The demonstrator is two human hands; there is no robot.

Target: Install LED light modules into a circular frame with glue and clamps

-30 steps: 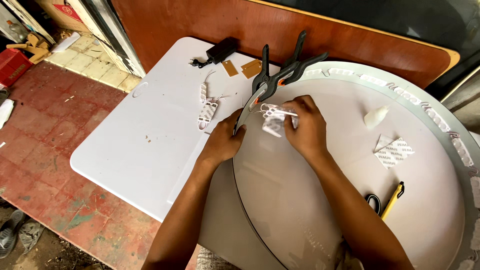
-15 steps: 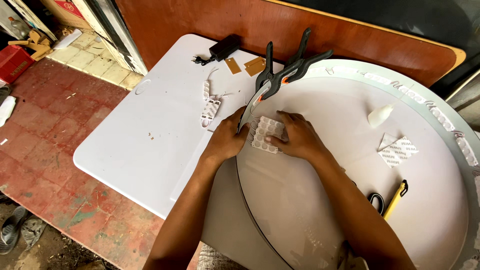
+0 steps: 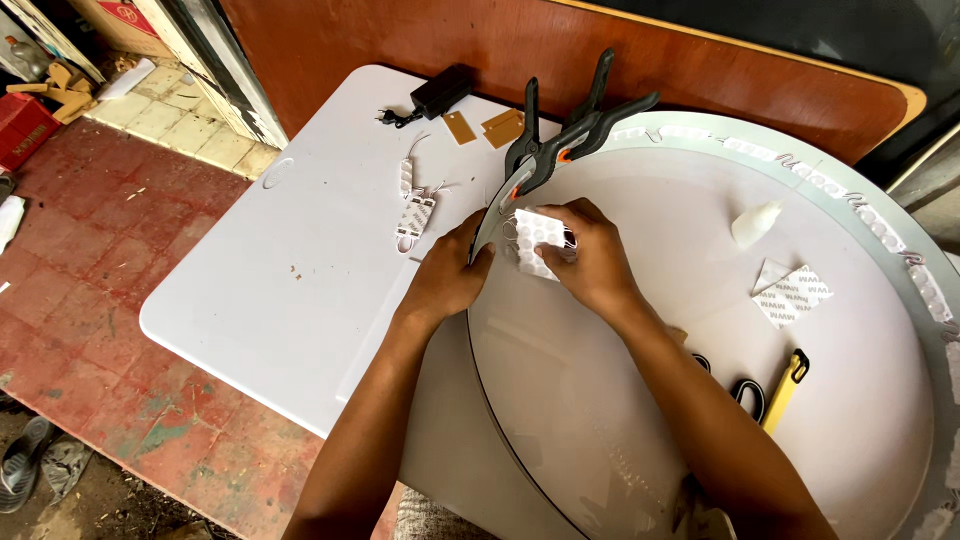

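Note:
A small white block of light modules (image 3: 532, 240) is pinched in my right hand (image 3: 590, 260) against the inside of the thin rim at the left edge of a big round white panel (image 3: 720, 400). My left hand (image 3: 450, 275) presses the same rim from outside, fingers curled on the edge. Just above both hands, two black spring clamps (image 3: 560, 135) with orange pivots bite the rim. A chain of white modules (image 3: 850, 215) runs along the panel's far rim.
The panel lies on a white folding table (image 3: 270, 290). On the table lie a wired string of modules (image 3: 412, 205), a black power adapter (image 3: 440, 92) and two brown tags (image 3: 485, 127). On the panel: a white glue bottle (image 3: 755, 222), backing paper (image 3: 790, 293), scissors and a yellow cutter (image 3: 780, 390).
My right hand has turned the module block and brought it down to the rim, lens side up. My left hand has closed in on the rim beside it.

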